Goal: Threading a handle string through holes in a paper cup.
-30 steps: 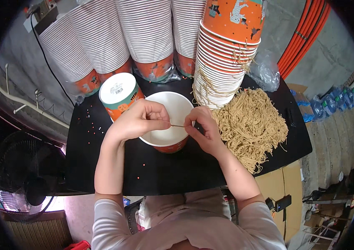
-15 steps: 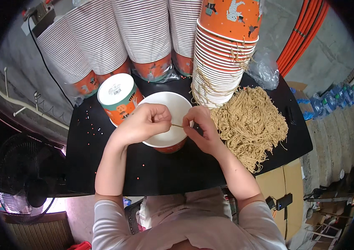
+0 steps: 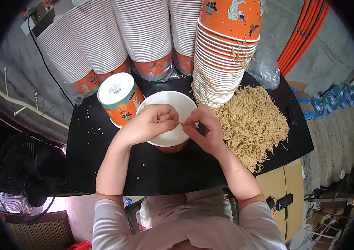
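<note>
An upright paper bucket [image 3: 170, 148], white inside and orange outside, stands on the black table under both of my hands. My left hand [image 3: 152, 123] is above its left side, thumb and fingers pinching a thin tan cord [image 3: 181, 123]. From the right, my right hand [image 3: 205, 130] pinches the same cord, its fingertips almost meeting the left ones. Only a short bit of cord shows between the hands. Beside my right hand lies a big tangled heap of tan cords [image 3: 254, 125]. Another orange and green bucket [image 3: 122, 102] sits upside down just behind my left hand.
A tall stack of nested buckets [image 3: 222, 62], with cords hanging on it, rises behind the heap. More plastic-wrapped bucket stacks [image 3: 143, 35] line the back. Small beads [image 3: 138, 178] are scattered on the table [image 3: 177, 179]. A black fan [image 3: 31, 179] stands at the left.
Both hands have shifted slightly to the right, and their fingertips have come closer together, so less cord shows between them. The bucket has moved a little to the right.
</note>
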`<state>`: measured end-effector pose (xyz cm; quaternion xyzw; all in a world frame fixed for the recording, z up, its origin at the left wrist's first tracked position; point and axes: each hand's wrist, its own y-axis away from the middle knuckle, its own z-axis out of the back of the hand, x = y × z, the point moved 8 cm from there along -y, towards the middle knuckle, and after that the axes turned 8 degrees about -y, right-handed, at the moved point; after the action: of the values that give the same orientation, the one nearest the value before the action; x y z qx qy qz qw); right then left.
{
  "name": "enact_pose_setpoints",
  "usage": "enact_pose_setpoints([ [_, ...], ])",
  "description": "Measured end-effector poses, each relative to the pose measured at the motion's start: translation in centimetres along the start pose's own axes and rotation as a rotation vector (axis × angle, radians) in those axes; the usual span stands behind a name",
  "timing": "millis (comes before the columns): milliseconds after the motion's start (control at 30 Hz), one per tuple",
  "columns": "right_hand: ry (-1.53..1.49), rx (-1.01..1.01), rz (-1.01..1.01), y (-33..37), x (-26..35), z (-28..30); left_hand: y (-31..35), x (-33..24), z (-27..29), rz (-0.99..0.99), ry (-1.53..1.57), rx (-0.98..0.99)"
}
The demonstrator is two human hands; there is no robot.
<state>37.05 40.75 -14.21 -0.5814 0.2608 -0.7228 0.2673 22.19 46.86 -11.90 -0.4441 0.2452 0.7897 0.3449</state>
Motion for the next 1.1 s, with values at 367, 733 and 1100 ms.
enact_pose_setpoints([
  [367,0.043,-0.035,0.063,-0.1,0.6,0.2,0.1,0.0,0.3,-0.001,-0.037,-0.04],
  [733,-0.042,-0.055,0.129,0.3,0.3,0.4,0.6,-2.1,-0.2,-0.079,-0.305,-0.217],
  [1100,0.026,-0.052,0.062,-0.6,1.1,0.8,1.6,-3.4,0.3,-0.064,-0.31,-0.236],
])
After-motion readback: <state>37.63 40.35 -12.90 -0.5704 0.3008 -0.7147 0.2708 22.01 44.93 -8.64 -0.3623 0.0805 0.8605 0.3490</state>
